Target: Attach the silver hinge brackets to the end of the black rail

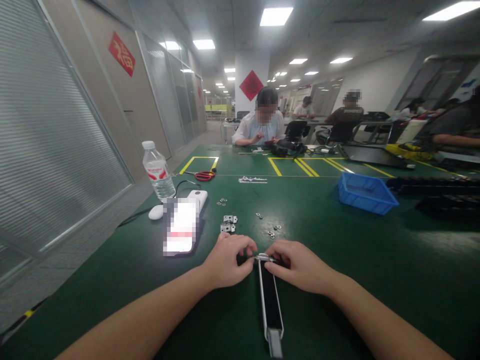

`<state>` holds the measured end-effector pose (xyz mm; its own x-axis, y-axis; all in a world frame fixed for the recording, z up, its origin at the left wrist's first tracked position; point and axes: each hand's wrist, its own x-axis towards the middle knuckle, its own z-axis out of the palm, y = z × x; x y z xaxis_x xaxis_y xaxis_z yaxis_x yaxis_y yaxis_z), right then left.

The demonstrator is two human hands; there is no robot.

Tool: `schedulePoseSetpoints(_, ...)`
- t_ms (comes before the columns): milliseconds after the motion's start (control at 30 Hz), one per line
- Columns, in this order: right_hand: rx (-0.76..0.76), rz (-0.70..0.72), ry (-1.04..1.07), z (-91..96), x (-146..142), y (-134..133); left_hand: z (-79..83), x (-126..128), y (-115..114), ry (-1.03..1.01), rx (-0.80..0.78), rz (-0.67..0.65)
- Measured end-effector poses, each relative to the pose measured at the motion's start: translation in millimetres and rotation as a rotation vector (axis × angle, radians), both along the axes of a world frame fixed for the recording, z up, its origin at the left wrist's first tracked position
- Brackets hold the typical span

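Note:
A long black aluminium rail lies on the green table, running from near me toward its far end between my hands. My left hand is curled at that far end, fingertips pinched on a small silver metal bracket. My right hand is closed from the other side, fingers pressed on the same bracket and the rail's tip. Just beyond my hands lie two silver brackets and several loose nuts and washers.
A phone, a white power bank and a white earbud case lie left of my hands, with a water bottle and red scissors further back. A blue bin stands at right. Other people sit at the far tables.

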<state>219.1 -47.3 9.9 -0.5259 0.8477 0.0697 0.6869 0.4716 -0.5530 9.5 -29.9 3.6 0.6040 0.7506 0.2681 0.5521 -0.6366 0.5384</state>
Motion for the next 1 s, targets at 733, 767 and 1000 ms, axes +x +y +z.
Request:
schedulePoseSetpoints(733, -0.014, 0.003, 0.008, 3.4, 1.5, 0.1, -3.2, -0.7, 1.0, -0.007, 0.034, -0.037)
schedulePoseSetpoints(767, -0.019, -0.003, 0.01, 4.0, 2.0, 0.2, -3.6, -0.8, 1.2, -0.007, 0.036, -0.037)
schedulePoseSetpoints(1000, 0.006, -0.058, -0.016, 4.0, 7.4, 3.2, -5.9, -0.4, 0.9, 0.008, 0.04, -0.041)
